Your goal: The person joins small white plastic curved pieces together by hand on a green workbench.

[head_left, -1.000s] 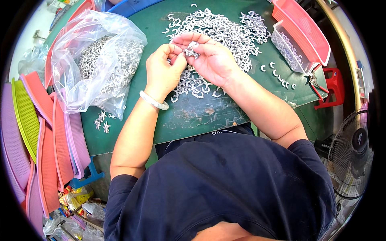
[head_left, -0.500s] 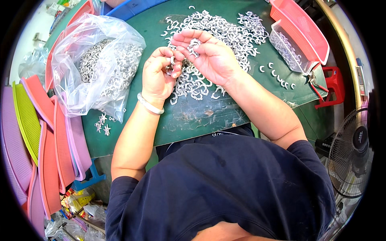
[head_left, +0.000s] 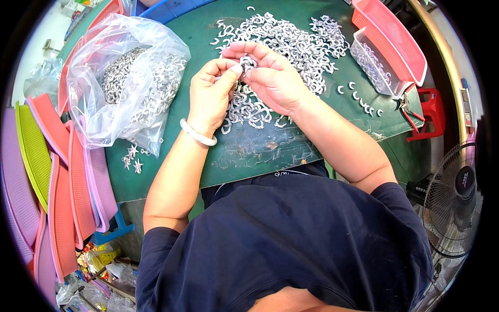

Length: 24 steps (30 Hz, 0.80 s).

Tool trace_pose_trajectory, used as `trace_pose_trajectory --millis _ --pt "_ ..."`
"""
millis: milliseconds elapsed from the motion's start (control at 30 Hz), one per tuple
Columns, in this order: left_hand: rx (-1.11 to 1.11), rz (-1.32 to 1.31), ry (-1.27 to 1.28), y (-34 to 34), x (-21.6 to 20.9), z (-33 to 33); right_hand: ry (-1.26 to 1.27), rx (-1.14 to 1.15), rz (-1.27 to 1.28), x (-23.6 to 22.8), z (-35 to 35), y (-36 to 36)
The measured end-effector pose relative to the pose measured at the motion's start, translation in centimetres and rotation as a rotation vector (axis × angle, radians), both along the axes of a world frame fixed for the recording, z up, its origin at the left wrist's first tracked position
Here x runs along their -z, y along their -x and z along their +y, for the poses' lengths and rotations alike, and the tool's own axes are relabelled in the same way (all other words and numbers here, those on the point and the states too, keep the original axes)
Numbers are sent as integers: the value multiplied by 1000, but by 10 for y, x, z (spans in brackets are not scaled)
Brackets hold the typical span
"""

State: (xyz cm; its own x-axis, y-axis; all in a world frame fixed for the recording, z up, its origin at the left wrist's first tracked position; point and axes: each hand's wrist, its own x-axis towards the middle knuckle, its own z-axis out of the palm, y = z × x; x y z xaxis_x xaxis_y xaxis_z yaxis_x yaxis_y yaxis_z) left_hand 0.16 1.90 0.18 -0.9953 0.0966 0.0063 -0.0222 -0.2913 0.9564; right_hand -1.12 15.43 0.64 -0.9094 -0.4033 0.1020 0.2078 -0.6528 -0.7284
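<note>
Over the near part of a loose pile of silvery crescent-shaped metal pieces [head_left: 291, 44], my two hands meet at the fingertips. Several of the same metal crescents [head_left: 248, 63] are cupped in the bent fingers of my right hand [head_left: 278, 80], its thumb lying against them. My left hand [head_left: 210, 93], with a pale bangle at the wrist, is closed, thumb and fingers pinching at these crescents; what else its curled fingers hold is hidden. A large clear plastic bag [head_left: 83, 99] filled with similar small metal pieces stands left of my left hand.
Small star-shaped pieces [head_left: 138, 166] lie by the bag. On the right are a clear box [head_left: 369, 67] of crescents, a pink basket [head_left: 395, 36], pliers [head_left: 408, 109], several stray crescents [head_left: 355, 95], a red stool [head_left: 432, 112] and a fan [head_left: 451, 203]. Stacked coloured baskets [head_left: 65, 208] crowd the left.
My left hand has moved right and slightly up, its thumb coming up to the crescents in my right hand. The hands were a little apart before and now touch. The right hand has curled more.
</note>
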Motion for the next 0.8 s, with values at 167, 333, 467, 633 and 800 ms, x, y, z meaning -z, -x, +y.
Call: trace_pose_trajectory --millis 167,333,467,633,800 --pt "44 -98 -190 2 0 -3 7 7 -1 1 1 1" --pt "150 -97 -387 6 9 -9 80 13 -38 -2 1 1" --pt "183 -130 -482 6 7 -8 86 28 -18 -3 2 2" --pt "190 -220 -602 5 5 -12 90 44 -54 -5 3 4" --pt "129 -307 -589 6 -2 -11 81 59 -61 -3 3 5"
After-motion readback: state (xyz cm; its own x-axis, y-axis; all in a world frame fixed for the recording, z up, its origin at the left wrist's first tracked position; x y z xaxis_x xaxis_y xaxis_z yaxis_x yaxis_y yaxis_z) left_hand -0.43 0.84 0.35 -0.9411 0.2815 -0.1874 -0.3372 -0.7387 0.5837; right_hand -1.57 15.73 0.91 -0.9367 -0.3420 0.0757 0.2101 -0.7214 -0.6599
